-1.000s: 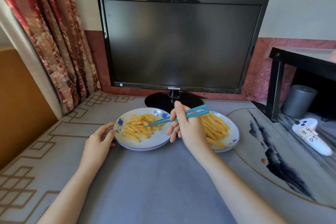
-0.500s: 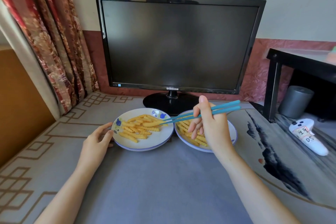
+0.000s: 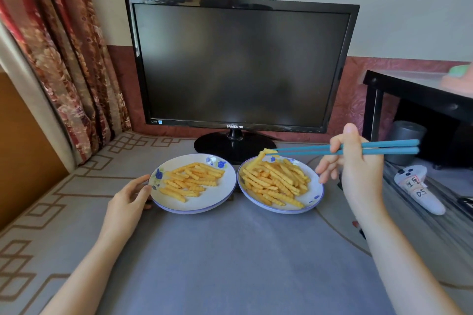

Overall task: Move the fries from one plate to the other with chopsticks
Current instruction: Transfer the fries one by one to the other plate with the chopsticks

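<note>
Two white plates with blue flowers sit side by side, each with crinkle-cut fries. The left plate (image 3: pixel 204 202) holds a smaller heap (image 3: pixel 192 181); the right plate (image 3: pixel 313 193) holds a larger pile (image 3: pixel 276 181). My right hand (image 3: pixel 358 174) grips teal chopsticks (image 3: pixel 307 150) to the right of that plate. Their tips pinch one fry (image 3: pixel 263 155) above the right plate's far left rim. My left hand (image 3: pixel 128 202) rests against the left plate's left rim, fingers touching its edge.
A black monitor (image 3: pixel 238 64) on a round stand (image 3: pixel 235 144) is right behind the plates. A black shelf unit (image 3: pixel 419 94) with a grey cylinder (image 3: pixel 407 138) stands at the right, a white controller (image 3: pixel 419 189) in front of it. Curtains (image 3: pixel 64 54) hang at the left.
My right hand has carried the chopsticks from over the left plate to the right, with a fry pinched in the tips. The left hand has stayed on the left plate's rim.
</note>
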Available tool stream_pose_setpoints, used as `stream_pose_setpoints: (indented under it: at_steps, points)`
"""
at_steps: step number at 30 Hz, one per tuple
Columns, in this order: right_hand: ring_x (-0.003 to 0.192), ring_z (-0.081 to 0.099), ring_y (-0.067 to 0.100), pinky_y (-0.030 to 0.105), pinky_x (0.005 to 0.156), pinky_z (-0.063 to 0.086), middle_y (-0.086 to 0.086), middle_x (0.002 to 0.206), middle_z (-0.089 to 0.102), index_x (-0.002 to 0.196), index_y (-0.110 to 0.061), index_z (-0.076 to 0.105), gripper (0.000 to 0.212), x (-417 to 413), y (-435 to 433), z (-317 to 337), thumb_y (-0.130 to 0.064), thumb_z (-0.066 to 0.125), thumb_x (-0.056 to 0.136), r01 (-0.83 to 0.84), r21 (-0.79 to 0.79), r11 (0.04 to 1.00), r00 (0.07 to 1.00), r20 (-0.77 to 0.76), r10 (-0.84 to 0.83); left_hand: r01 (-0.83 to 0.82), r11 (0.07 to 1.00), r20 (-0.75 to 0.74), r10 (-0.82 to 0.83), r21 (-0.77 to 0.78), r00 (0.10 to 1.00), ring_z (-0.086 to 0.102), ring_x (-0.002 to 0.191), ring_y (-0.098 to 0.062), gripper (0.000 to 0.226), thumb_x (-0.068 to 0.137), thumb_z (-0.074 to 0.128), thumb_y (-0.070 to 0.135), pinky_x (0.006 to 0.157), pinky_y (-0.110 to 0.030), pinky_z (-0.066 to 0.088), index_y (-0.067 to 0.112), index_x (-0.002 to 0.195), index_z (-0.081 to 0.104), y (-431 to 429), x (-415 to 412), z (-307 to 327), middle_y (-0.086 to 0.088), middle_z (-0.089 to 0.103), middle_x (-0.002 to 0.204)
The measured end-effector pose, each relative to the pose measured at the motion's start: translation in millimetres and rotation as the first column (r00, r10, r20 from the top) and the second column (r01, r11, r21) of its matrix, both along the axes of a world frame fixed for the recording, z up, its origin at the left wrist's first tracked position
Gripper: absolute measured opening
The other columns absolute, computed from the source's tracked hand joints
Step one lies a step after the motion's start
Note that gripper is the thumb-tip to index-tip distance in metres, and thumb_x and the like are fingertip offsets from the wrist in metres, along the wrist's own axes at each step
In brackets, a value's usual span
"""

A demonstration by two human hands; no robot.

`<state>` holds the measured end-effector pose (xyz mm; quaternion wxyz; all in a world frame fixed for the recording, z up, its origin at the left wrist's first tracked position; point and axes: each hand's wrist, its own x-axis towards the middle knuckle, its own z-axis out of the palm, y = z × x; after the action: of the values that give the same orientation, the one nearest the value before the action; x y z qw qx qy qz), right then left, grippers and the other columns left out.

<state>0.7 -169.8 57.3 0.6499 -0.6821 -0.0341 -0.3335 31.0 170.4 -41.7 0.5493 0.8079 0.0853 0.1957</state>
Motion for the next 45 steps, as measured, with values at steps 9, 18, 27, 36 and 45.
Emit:
stream_pose_setpoints:
  at_steps: [9, 18, 27, 36, 45]
  points:
    - [0.03, 0.047, 0.022, 0.022, 0.036, 0.028, 0.014, 0.044, 0.057, 0.068, -0.008, 0.046, 0.044, -6.5, -33.2, -23.0, -0.033, 0.035, 0.102, 0.073, -0.016, 0.997, 0.993, -0.087, -0.074, 0.001, 1.0, -0.003, -0.001, -0.013, 1.0, 0.062, 0.076, -0.018, 0.03, 0.096, 0.047, 0.011, 0.052, 0.001, 0.043, 0.013, 0.122, 0.062, 1.5, 1.8, -2.3, 0.0, 0.065, 0.09]
    - [0.03, 0.043, 0.022, 0.024, 0.037, 0.028, 0.015, 0.044, 0.056, 0.072, -0.004, 0.049, 0.041, -7.7, -30.8, -17.4, -0.03, 0.036, 0.102, 0.037, 0.005, 0.999, 0.996, -0.083, -0.036, -0.005, 1.0, -0.003, 0.005, -0.001, 1.0, 0.062, 0.073, -0.017, 0.029, 0.096, 0.047, 0.012, 0.052, 0.002, 0.042, 0.015, 0.121, 0.062, 1.0, 1.5, -1.7, -0.004, 0.065, 0.092]
    - [0.03, 0.042, 0.023, 0.024, 0.037, 0.027, 0.017, 0.044, 0.055, 0.069, -0.007, 0.049, 0.041, 5.9, 43.3, -15.2, -0.029, 0.035, 0.102, -0.273, -0.005, 0.962, 0.955, -0.12, 0.271, -0.007, 1.0, 0.002, 0.007, 0.005, 1.0, 0.062, 0.074, -0.019, 0.028, 0.096, 0.048, 0.012, 0.052, 0.002, 0.042, 0.015, 0.12, 0.062, 1.6, 2.6, -2.4, -0.008, 0.067, 0.094]
    - [0.032, 0.046, 0.022, 0.022, 0.036, 0.029, 0.019, 0.048, 0.055, 0.069, -0.009, 0.051, 0.041, 17.2, 97.6, -29.9, -0.029, 0.036, 0.102, -0.534, -0.112, 0.838, 0.835, -0.228, 0.501, -0.004, 1.0, 0.01, 0.004, -0.008, 1.0, 0.061, 0.072, -0.017, 0.029, 0.096, 0.048, 0.01, 0.052, 0.002, 0.041, 0.012, 0.122, 0.061, 0.5, 0.5, -0.4, -0.009, 0.067, 0.093]
    - [0.034, 0.049, 0.021, 0.019, 0.036, 0.031, 0.016, 0.049, 0.059, 0.07, -0.008, 0.05, 0.043, 22.2, 106.3, -34.3, -0.035, 0.036, 0.101, -0.514, -0.074, 0.855, 0.827, -0.308, 0.47, -0.005, 1.0, 0.014, 0.005, -0.009, 1.0, 0.061, 0.072, -0.017, 0.03, 0.096, 0.048, 0.009, 0.052, 0.002, 0.041, 0.012, 0.121, 0.062, -0.5, -0.2, 0.6, -0.009, 0.067, 0.09]
